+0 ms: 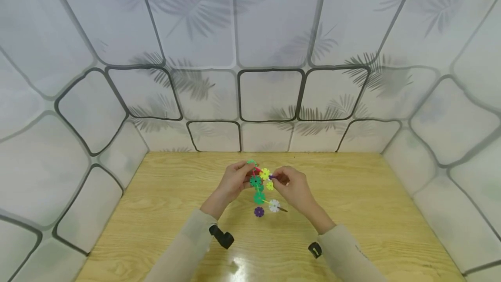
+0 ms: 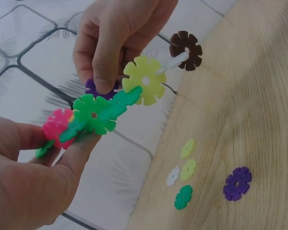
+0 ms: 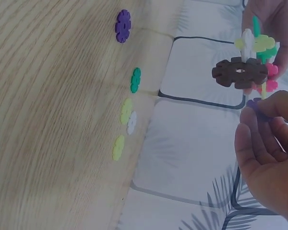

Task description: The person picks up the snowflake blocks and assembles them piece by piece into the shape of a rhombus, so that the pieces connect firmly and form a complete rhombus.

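My left hand (image 1: 233, 182) grips one end of a joined chain of notched plastic flower discs, fingers around a pink disc (image 2: 56, 125) and a green disc (image 2: 85, 120). From there the chain runs out through more green pieces, a yellow disc (image 2: 144, 72) and a white disc (image 2: 172, 63) to a brown disc (image 2: 196, 51) at its free end. Between thumb and fingers, my right hand (image 1: 294, 187) pinches a purple disc (image 2: 90, 87), close against the pink end of the chain. My fingers hide part of this purple disc.
Loose discs lie on the wooden table (image 1: 156, 212): a purple one (image 2: 230, 188), a green one (image 2: 184, 197), a white one (image 2: 173, 176) and two yellow ones (image 2: 188, 169). Patterned cloth walls (image 1: 270, 95) stand at the back and both sides.
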The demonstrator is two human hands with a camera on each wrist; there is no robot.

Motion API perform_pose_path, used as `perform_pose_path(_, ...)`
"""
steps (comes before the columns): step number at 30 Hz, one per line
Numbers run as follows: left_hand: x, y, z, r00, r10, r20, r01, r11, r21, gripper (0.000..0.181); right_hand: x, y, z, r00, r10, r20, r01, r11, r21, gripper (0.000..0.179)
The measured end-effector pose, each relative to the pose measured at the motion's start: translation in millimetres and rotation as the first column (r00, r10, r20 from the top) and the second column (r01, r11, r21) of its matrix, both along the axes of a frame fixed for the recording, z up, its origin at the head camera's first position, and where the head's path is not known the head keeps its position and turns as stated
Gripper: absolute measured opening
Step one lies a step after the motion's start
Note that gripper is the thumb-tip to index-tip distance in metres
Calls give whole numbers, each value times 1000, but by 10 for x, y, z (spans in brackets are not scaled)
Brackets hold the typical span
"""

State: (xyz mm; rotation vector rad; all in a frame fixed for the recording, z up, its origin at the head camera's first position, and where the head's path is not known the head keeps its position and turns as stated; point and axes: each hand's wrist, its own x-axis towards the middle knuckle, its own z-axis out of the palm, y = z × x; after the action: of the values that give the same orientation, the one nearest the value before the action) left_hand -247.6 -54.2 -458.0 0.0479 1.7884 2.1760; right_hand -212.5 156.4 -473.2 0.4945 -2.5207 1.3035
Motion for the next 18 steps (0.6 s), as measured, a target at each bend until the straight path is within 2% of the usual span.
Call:
perform_pose_path(13,4,29,20,1000,9,8,-9,1000,-3,38,35,-17,28,994,-6,-105,8,1000,20,7)
perform_pose_path(18,20,33,19,1000,4,17,-4,1000,-6,38,40,-26,19,993,-7,-114,8,1000,14,8)
